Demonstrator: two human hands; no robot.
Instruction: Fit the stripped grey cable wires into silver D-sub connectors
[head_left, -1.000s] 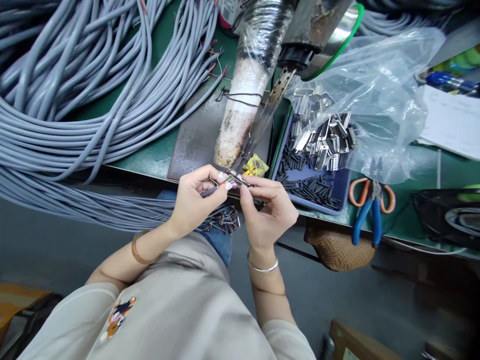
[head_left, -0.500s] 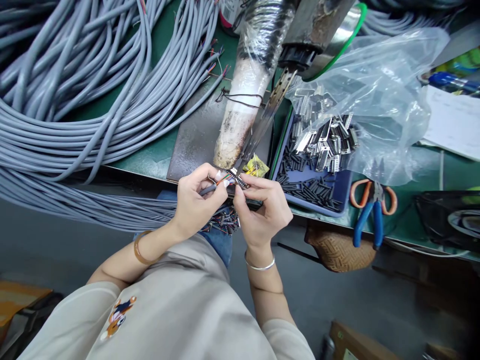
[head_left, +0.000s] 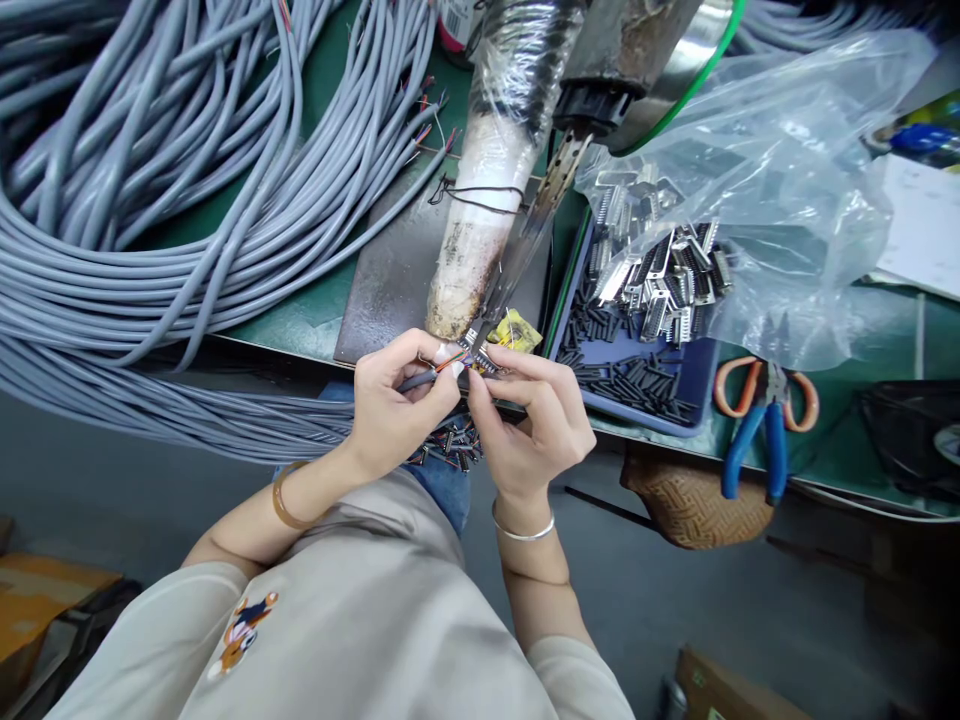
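Note:
My left hand [head_left: 401,400] pinches the end of a grey cable [head_left: 417,380], its thin coloured wires fanned out past the fingertips. Between thumb and fingers, my right hand [head_left: 534,412] holds a small metal connector [head_left: 486,360] against those wires. The dark tip of a soldering iron [head_left: 510,285] comes down from above and meets the connector area. Beside it lies a tube wrapped in white and clear film [head_left: 480,200], its browned end close to my left fingertips. A crumpled yellow piece [head_left: 514,332] sits just behind the connector.
Bundles of grey cable [head_left: 150,260] cover the left of the green bench. To the right, a blue tray [head_left: 705,385] holds black sleeves [head_left: 637,388] and loose connectors [head_left: 667,280] under a plastic bag [head_left: 810,200]. Blue-handled cutters [head_left: 757,440] overhang the front edge. Finished-looking connector ends [head_left: 454,445] hang below my hands.
The view has shifted slightly, so the tray and cutters appear farther right. My right fingers have spread a little on the connector; both hands stay at the iron's tip.

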